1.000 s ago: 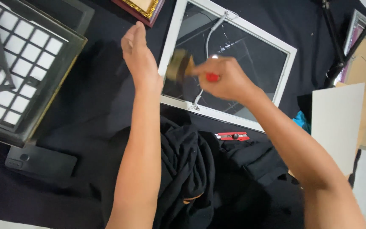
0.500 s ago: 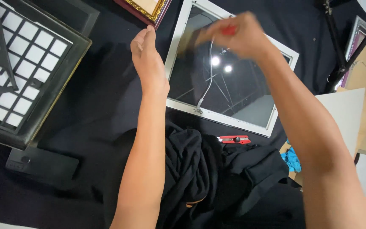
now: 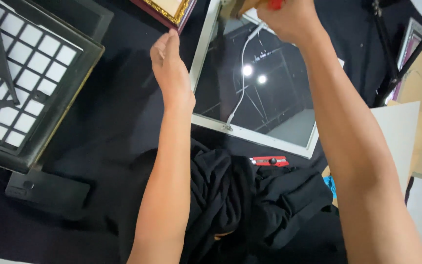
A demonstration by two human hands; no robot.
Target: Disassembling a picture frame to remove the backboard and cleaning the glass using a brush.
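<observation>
Right hand [image 3: 289, 17] shifted up to the top edge, fingers wrapped on a red-handled brush [image 3: 274, 4], left hand [image 3: 171, 68] flat, fingers straight, against white glass frame [image 3: 202, 54], red cutter [image 3: 269, 161] below

right hand [image 3: 289, 17]: cut off by top edge, fingers unseen | held red-handled tool [image 3: 274, 4]: mostly out of frame, kind unclear | white frame [image 3: 202, 54]: far corner cropped | blue item [image 3: 329, 186]: hidden behind forearm
</observation>
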